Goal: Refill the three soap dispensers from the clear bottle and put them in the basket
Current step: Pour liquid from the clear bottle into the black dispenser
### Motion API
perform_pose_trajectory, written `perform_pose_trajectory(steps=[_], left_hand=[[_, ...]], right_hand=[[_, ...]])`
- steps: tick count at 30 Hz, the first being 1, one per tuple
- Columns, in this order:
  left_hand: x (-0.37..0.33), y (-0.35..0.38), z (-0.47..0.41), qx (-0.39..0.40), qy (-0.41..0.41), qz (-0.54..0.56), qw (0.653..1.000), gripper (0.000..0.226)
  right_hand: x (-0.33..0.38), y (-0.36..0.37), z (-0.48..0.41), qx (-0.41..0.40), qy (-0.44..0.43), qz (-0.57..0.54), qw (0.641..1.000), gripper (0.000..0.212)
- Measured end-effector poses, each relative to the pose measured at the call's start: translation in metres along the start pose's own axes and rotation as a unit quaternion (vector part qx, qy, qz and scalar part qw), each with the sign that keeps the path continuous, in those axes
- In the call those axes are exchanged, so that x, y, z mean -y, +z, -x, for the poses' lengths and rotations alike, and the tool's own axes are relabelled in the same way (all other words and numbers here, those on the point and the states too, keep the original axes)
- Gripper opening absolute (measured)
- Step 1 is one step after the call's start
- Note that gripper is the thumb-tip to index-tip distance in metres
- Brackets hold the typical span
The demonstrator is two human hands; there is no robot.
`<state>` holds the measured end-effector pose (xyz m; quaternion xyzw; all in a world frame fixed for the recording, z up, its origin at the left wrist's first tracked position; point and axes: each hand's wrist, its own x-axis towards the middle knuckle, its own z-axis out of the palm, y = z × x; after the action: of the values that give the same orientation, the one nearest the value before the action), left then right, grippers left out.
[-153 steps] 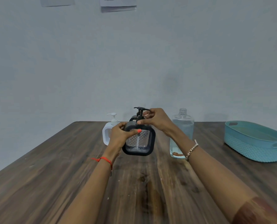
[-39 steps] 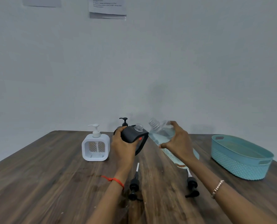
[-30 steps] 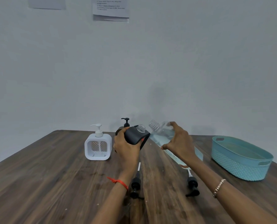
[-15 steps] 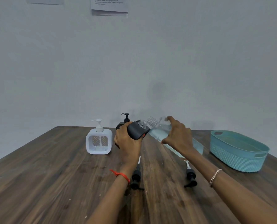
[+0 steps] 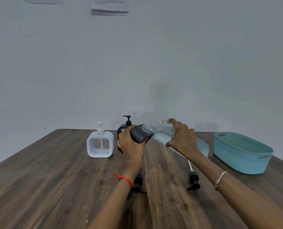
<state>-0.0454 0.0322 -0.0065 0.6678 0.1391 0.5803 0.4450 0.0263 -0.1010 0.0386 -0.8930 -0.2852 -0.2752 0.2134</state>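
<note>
The left hand (image 5: 130,147) is gripping the black dispenser (image 5: 139,135), and the right hand (image 5: 182,140) is gripping the clear bottle (image 5: 162,132). Words on the paper (image 5: 109,4) are looking blurry.

**Dark Wood, Teal Weave, Black and White**

The table (image 5: 54,179) is dark brown with streaky wood grain. The white dispenser (image 5: 99,146) has a dotted clear window; the black dispenser (image 5: 140,136) is matte. The clear bottle (image 5: 163,130) holds pale blue liquid. The basket (image 5: 236,161) is teal with woven ribbing. A red thread (image 5: 123,178) circles one wrist, a silvery bracelet (image 5: 220,178) the other.
</note>
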Motion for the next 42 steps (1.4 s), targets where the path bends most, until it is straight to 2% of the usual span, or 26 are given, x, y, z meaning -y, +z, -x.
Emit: perform_pose_trajectory(steps=[8,24,42], left_hand=[[0.005,0.001,0.001,-0.005,0.0,-0.006,1.0,0.061],[0.008,0.0,0.004,-0.008,-0.04,-0.003,0.999,0.064],[-0.001,-0.005,0.008,-0.021,-0.06,0.017,0.998,0.063]], right_hand=[[0.002,-0.003,-0.002,0.001,-0.02,0.02,1.0,0.069],[0.005,-0.011,-0.009,0.015,-0.048,0.081,0.995,0.075],[0.014,-0.028,-0.009,0.045,-0.051,0.085,0.994,0.076]])
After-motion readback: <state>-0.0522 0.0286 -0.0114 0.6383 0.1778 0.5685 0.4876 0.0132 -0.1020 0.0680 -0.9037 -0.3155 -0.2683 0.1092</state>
